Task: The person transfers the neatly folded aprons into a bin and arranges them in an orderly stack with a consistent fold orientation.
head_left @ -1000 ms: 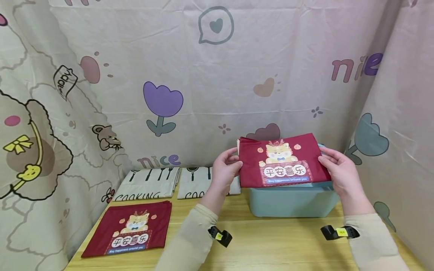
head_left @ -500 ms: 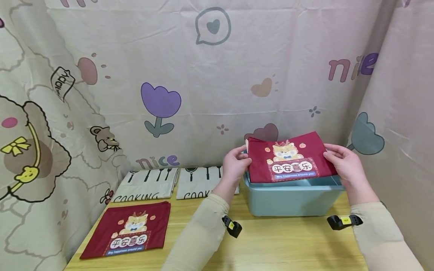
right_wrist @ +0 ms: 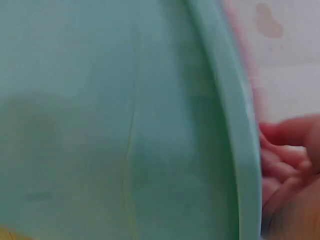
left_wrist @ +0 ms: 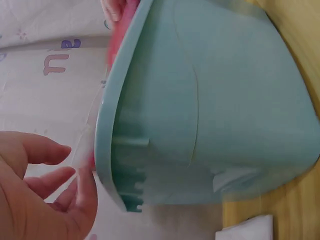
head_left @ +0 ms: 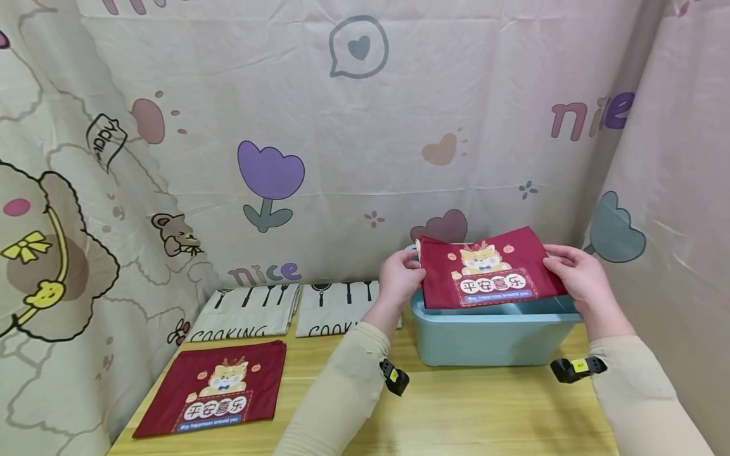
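Both hands hold a folded dark red cloth [head_left: 493, 269], printed with a cartoon animal and white lettering, over the top of a light teal plastic bin [head_left: 485, 342]. My left hand [head_left: 400, 275] pinches the cloth's left edge, and my right hand [head_left: 578, 277] grips its right edge. The cloth sags between them and hides part of the bin's opening. In the left wrist view, the left hand [left_wrist: 55, 187] is beside the bin's rim. The right wrist view shows the right hand [right_wrist: 290, 160] close outside the rim, with its fingertips partly hidden.
A matching red folded cloth [head_left: 219, 389] lies at the front left of the wooden table [head_left: 456, 411]. Behind it lie two white folded cloths with utensil prints, a left one [head_left: 245, 313] and a right one [head_left: 331, 310]. Patterned curtains [head_left: 365, 126] enclose the back and sides.
Both hands have carried the red cloth to the right, above the bin, uncovering more of its rim and inside. Over the last half second the cloth has sunk slightly.
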`<state>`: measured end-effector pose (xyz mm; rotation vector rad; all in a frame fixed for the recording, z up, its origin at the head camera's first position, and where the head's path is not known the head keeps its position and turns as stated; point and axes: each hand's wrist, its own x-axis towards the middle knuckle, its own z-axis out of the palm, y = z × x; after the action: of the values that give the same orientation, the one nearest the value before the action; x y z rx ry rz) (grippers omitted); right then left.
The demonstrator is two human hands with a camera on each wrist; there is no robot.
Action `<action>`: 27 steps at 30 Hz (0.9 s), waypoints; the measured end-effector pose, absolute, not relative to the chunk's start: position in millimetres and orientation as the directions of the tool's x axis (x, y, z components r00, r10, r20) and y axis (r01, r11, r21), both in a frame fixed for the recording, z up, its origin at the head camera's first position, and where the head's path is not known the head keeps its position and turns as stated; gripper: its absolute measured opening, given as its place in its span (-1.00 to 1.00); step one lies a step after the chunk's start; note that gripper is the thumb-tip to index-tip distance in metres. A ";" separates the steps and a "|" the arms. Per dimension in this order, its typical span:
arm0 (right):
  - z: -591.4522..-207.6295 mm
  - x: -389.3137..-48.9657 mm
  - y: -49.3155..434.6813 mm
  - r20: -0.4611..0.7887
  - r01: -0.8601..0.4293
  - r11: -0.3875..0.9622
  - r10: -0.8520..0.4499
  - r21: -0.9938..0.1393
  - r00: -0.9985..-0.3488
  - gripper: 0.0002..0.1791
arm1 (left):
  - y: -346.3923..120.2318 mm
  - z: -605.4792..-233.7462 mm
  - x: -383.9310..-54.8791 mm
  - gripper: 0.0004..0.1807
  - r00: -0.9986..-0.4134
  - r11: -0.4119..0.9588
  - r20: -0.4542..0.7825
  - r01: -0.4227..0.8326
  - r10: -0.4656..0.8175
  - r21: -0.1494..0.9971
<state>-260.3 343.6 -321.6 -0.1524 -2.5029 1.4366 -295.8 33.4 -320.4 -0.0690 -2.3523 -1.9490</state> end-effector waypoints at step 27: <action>-315.8 -235.9 313.8 0.433 -0.289 0.849 -0.081 -0.442 -0.898 -0.53 | 2.7 -320.1 -267.2 -0.57 -0.932 0.486 0.331 0.361 0.149 0.796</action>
<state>-235.9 313.8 -315.8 0.2746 -2.6222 0.7150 -267.2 2.7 -320.1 -0.4381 -2.5142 -1.4241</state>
